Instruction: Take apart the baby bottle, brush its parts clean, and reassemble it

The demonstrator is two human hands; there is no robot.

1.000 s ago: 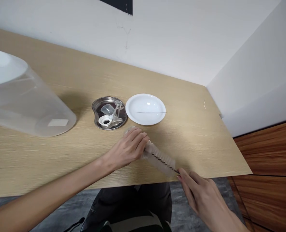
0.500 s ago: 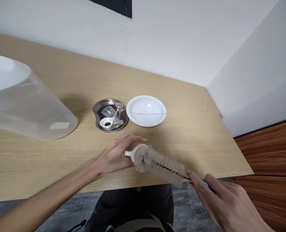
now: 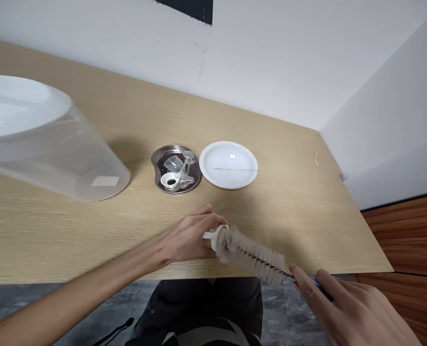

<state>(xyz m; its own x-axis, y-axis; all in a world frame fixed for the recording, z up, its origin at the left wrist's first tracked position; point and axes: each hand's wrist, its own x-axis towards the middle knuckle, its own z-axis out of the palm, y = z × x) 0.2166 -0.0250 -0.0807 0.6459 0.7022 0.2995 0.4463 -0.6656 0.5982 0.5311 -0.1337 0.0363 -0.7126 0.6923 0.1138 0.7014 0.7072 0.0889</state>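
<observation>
My left hand point(image 3: 189, 236) is wrapped around a white baby bottle point(image 3: 212, 235) with a side handle; most of its body is hidden by the hand. The mouth faces right, and the bristly tip of a bottle brush point(image 3: 258, 258) presses against it. My right hand point(image 3: 348, 303) grips the brush by its blue handle, off the table's front edge. Beyond the left hand, a kidney-shaped metal tray point(image 3: 157, 156) holds a white collar ring point(image 3: 170, 180), a clear cap point(image 3: 173, 164), a straw piece and a clear teat point(image 3: 187, 180).
A white oval dish point(image 3: 231, 180) touches the tray's right side, with a thin wire point(image 3: 235, 169) lying across it. A large frosted container with a white lid point(image 3: 22, 103) stands at left. A small bent white strip point(image 3: 316, 158) lies on the wooden table point(image 3: 288, 202) near the right wall.
The view has shifted slightly, so the table things sit farther right. Both hands still hold the bottle and brush, and the brush tip stays at the bottle's mouth.
</observation>
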